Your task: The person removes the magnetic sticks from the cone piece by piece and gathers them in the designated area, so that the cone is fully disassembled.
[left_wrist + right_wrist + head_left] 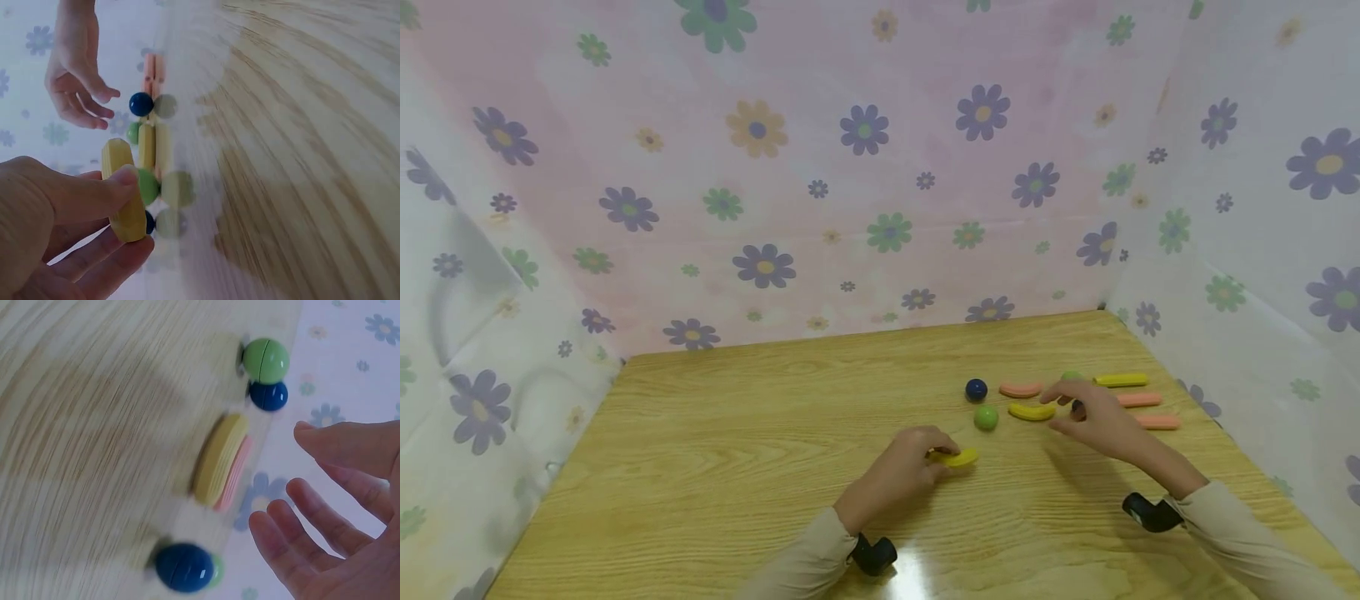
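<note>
On the wooden counter [737, 433], the left hand [904, 468] pinches a yellow banana-shaped piece [957, 457] between thumb and fingers, low over the surface at centre. Further right lie a dark blue ball [976, 389], a green ball [987, 417], a second yellow piece [1031, 411] and a pink piece [1020, 389]. The right hand [1093, 414] hovers over this group, fingers loosely spread and grasping nothing.

No readable text, labels, brands, numbers or signs in any view. Backdrop cloth [865, 167] carries only a printed flower pattern. Wooden worktop [737, 467] shows plain grain. Toy pieces on it are plain coloured, unmarked.
</note>
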`<state>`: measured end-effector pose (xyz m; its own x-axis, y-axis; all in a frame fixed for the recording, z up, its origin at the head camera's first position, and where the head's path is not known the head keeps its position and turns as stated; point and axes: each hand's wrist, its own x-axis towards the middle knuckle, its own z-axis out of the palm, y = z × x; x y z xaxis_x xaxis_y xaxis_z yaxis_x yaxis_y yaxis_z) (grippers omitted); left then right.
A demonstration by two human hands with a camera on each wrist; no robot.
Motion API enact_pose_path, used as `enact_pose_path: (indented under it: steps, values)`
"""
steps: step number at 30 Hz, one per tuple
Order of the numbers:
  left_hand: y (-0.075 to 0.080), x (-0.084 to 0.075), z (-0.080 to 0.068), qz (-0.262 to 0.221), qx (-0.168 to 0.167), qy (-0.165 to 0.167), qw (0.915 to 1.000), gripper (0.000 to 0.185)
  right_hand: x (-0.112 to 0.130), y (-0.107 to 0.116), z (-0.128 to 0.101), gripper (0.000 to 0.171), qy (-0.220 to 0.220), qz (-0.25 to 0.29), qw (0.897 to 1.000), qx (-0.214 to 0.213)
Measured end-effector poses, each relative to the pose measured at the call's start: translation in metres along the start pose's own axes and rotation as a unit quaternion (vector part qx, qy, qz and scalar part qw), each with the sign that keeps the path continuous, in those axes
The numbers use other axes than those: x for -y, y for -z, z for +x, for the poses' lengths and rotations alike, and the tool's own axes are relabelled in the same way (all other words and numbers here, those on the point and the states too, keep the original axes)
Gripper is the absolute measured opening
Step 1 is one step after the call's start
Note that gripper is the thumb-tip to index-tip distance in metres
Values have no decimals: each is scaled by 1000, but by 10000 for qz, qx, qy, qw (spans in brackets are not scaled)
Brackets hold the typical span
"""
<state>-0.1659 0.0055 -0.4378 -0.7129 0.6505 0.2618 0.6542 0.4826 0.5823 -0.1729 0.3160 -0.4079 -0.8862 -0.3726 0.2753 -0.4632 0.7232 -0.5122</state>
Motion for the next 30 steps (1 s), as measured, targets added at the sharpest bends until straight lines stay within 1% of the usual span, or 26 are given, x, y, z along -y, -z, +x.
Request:
enact_pose_path:
  steps: [3,7,10,14,19,25,28,30]
  values:
    - [-12,-5,16,86,51,-95,9999,22,-6,8,-8,26,43,-43,10000,-54]
    - [-28,-9,35,324,80,-249,9991,23,-16,17,-16,26,142,-133,9996,-220]
    - [-38,-12,49,656,88,-376,9971,22,-23,23,-21,25,140,-327,9988,-348]
    - [-50,-17,64,1128,120,-448,9925,22,-32,30,-27,28,-45,-409,9985,-367]
    - [-59,-23,79,1479,143,-473,9878,21,-42,33,-29,29,-277,-383,9980,-429]
    - [-65,-31,96,1793,119,-533,9823,21,-53,39,-29,28,-295,-516,9972,-458]
    - [-66,-33,102,2072,179,-481,9769,23,-56,44,-28,30,-348,-464,9975,-402]
    - [-67,-32,103,2177,234,-470,9746,23,-57,48,-27,30,-359,-430,9978,-368]
